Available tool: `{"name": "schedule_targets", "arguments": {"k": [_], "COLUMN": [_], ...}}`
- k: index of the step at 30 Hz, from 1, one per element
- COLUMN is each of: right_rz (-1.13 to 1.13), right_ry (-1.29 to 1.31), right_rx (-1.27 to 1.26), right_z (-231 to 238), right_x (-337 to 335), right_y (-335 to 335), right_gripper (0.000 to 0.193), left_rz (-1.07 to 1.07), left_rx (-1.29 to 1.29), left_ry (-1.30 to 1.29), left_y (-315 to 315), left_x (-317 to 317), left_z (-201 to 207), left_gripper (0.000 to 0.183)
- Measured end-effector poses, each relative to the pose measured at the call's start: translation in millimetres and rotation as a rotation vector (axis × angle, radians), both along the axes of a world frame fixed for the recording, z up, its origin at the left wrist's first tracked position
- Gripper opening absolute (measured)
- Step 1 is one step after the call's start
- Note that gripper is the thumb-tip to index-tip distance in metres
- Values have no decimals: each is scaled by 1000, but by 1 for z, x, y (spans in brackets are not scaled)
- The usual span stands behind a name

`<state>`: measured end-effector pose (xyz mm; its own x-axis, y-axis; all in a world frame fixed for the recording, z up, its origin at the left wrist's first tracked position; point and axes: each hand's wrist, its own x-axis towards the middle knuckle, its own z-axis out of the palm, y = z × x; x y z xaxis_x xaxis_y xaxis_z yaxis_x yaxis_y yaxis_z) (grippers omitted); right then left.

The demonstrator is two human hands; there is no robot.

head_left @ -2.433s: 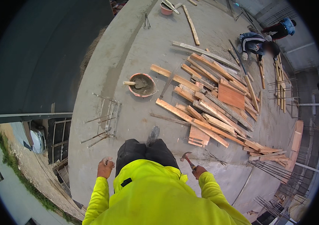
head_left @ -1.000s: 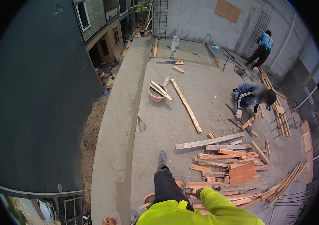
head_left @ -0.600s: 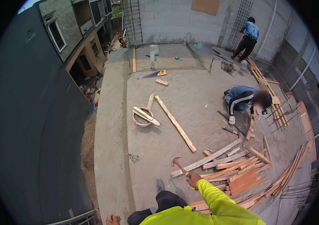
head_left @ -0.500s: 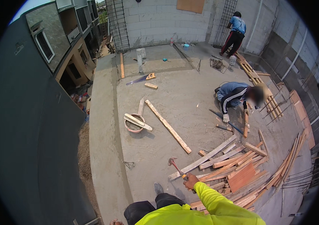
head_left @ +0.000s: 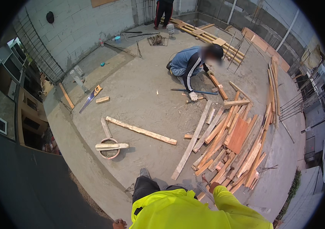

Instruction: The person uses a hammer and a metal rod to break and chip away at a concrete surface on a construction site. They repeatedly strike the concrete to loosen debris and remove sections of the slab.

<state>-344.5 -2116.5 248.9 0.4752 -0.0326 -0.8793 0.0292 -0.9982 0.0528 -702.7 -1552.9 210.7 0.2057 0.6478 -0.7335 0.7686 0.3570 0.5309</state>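
Note:
My right hand (head_left: 213, 187) is closed round a hammer (head_left: 205, 179), low beside the near end of a pile of wooden strips (head_left: 223, 152). The hammer's head shows past my fingers; most of its handle is hidden. At the lower edge, left of my body, hangs my left hand (head_left: 119, 224). It is small and partly cut off, so its fingers are unclear. A long grey plank (head_left: 191, 143) lies along the pile's left side. On top of the pile rests a reddish board (head_left: 237, 134).
A crouching co-worker (head_left: 187, 63) in gloves handles a timber piece (head_left: 218, 85) beyond the pile. Another person (head_left: 163, 13) stands by the far wall. On the left lie a bucket (head_left: 110, 155) with wood across it, a long batten (head_left: 141, 131) and a handsaw (head_left: 91, 98).
My view has swung to the right and nearer the wood pile. My right hand with the hammer has come down from out in front to beside the pile.

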Motion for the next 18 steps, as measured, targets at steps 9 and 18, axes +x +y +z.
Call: {"name": "schedule_targets", "arguments": {"k": [9,18], "right_rz": [-643,-812], "right_ry": [95,294], "right_rx": [-36,145], "right_z": [14,-80], "right_x": [-77,-86], "right_y": [87,146], "right_gripper": [42,52], "left_rz": [-1076,-1347], "left_rx": [780,445], "left_ry": [36,-524], "left_y": [238,22], "left_x": [423,749], "left_z": [62,95], "left_gripper": [19,37]}}
